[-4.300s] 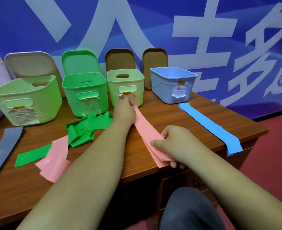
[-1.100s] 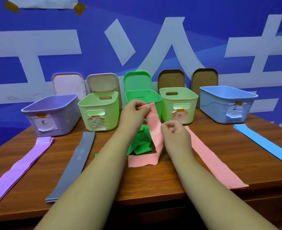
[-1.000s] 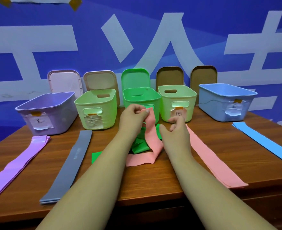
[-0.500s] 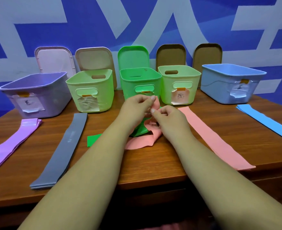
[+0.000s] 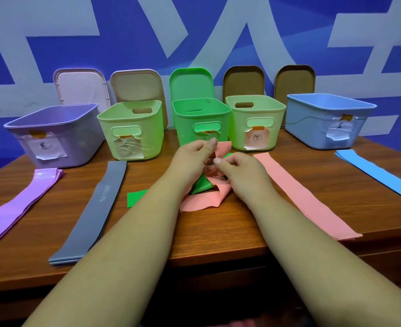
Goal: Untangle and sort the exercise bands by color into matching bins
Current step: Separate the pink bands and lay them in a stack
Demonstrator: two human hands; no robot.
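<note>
A crumpled pink band lies tangled with a green band at the table's middle. My left hand pinches the pink band's upper end between thumb and fingers. My right hand pinches the same band just beside it, fingers curled. A second pink band lies flat to the right. Flat on the table are a purple band, a grey band and a blue band. Behind stand a purple bin, a pale green bin, a bright green bin, another pale green bin and a blue bin.
Lids lean upright against the blue wall behind the bins. Each bin carries a taped paper label. The wooden table ends at a front edge close to my forearms.
Over the last second, both hands have lowered and come together over the tangle. The raised pink band has dropped with them. Earlier I laid the other pink band flat on the right.
</note>
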